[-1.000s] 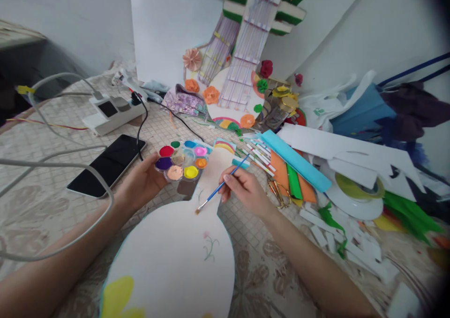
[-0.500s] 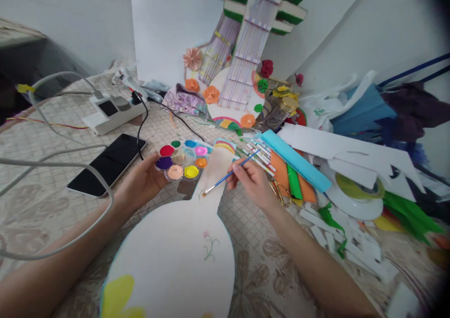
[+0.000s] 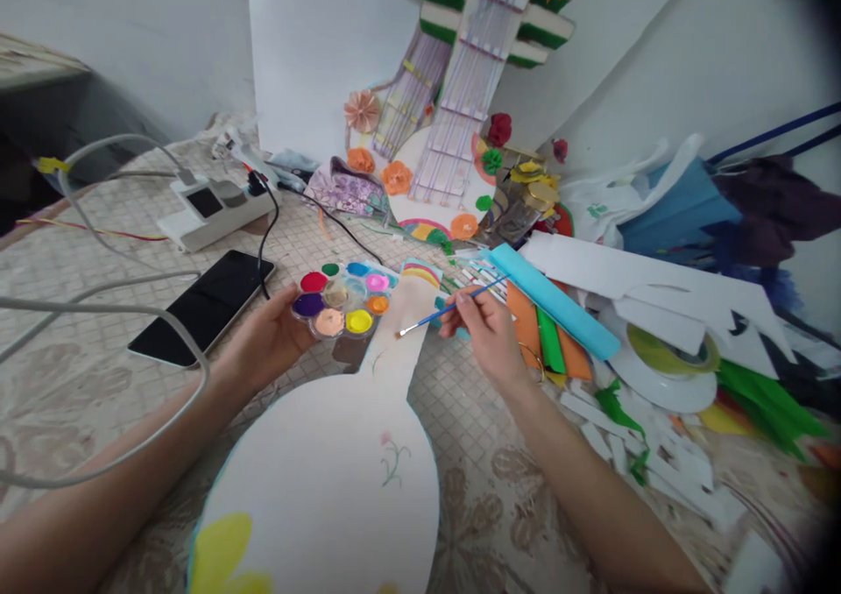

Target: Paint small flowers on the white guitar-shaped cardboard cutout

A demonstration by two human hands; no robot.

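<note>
My left hand (image 3: 281, 329) is closed on the edge of a paint palette (image 3: 336, 296) with round wells of red, purple, peach, yellow, orange, pink, blue and green. In my right hand (image 3: 477, 322) is a thin blue paintbrush (image 3: 437, 314), pinched between thumb and fingers. Its tip is over the neck of a white guitar-shaped cutout (image 3: 328, 436); I cannot tell whether it touches. The cutout bears a small green stem with a pink flower, a short green stroke on the neck, yellow petals at lower left and a rainbow band at the top.
A tablet (image 3: 203, 307) and a white power strip (image 3: 216, 208) with cables lie at left. Decorated cardboard guitars (image 3: 453, 130) lean at the back. Rolled blue paper (image 3: 555, 300), tape (image 3: 674, 344), white offcuts (image 3: 683, 463) and gold scissors (image 3: 532, 362) cover the right side.
My right hand has moved slightly up and to the right, and the brush tip has gone up the neck, uncovering the short green stroke. My left hand and the palette stay nearly still.
</note>
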